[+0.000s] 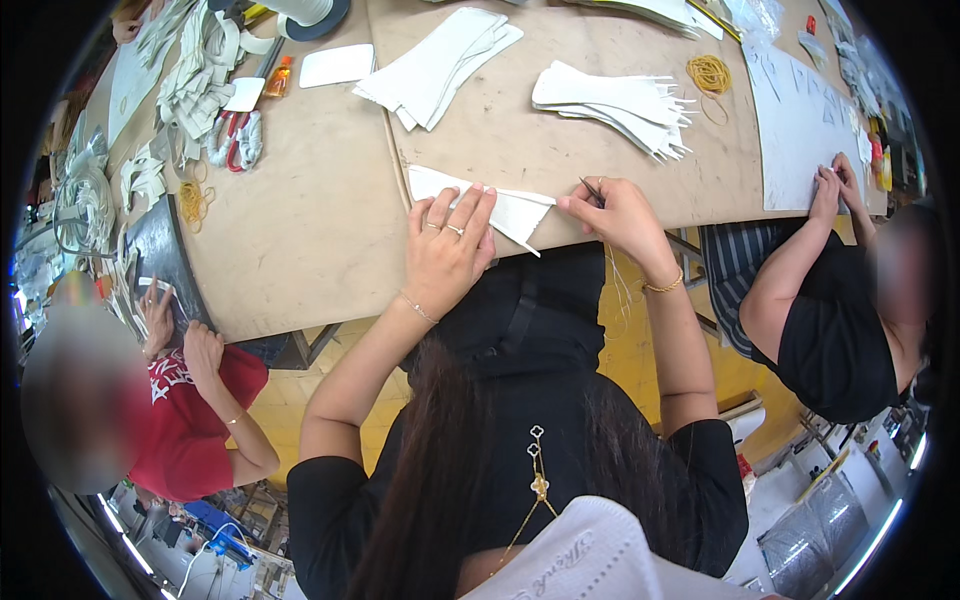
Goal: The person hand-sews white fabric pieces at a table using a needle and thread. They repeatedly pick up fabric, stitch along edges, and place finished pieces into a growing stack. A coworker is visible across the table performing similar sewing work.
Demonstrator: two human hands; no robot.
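A white, flat, fabric-like piece point(520, 213) lies at the table's near edge, with a narrow strip along its top side and a thin tail hanging past the edge. My left hand point(450, 240) rests on it, fingers stretched out and pressing it down. At its right corner, the thumb and forefinger of my right hand point(618, 218) are pinched together by the strip's end. A slim dark pointed tool point(592, 190) sticks out between that hand's fingers; its exact kind is hidden. Pale threads point(622, 280) dangle below the right hand.
Stacks of white cut pieces point(440, 65) and fringed white pieces point(610, 105) lie beyond my hands. Yellow rubber bands point(709, 75), a small orange bottle point(278, 78) and a marked white sheet point(805, 130) are around. Co-workers sit at left point(200, 400) and right point(830, 300).
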